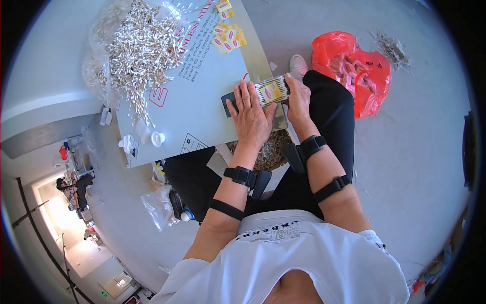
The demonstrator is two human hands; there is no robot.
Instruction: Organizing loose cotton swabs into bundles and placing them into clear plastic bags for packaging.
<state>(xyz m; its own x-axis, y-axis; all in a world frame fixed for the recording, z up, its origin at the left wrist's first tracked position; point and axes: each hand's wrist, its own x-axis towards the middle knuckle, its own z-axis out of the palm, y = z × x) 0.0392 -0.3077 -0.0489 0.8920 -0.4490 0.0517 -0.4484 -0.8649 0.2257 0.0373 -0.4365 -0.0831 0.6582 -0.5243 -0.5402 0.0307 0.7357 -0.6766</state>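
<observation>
Right hand [297, 99] grips a clear flat pack of cotton swabs [272, 91] by its right end, fingers curled over the far edge, thumb side toward the body. Left hand [250, 115] lies flat and open, palm down, fingers spread, fingertips touching the pack's left end and pressing beside it; it clasps nothing. Pack sits at the near right corner of a pale grey board [202, 101] used as a work surface, yellow label on the pack's top face. Under the left palm, a dark small rectangle [226, 104] peeks out, can't tell what it is. Far left of the grip, across the board, a big loose heap of cotton swabs [139, 48] spilling from a clear plastic bag [101, 30]. Beyond the grip at the board's far edge, a few yellow label sheets [229, 36]. Left of the grip near the board's near edge, a small white cap [158, 138]. Right of the right hand, on the grey floor, a red plastic bag [354, 68] with small tan packs inside. Just below the hands, between the knees, a pile of swabs [271, 149] in a container. Black straps on both wrists and forearms.
</observation>
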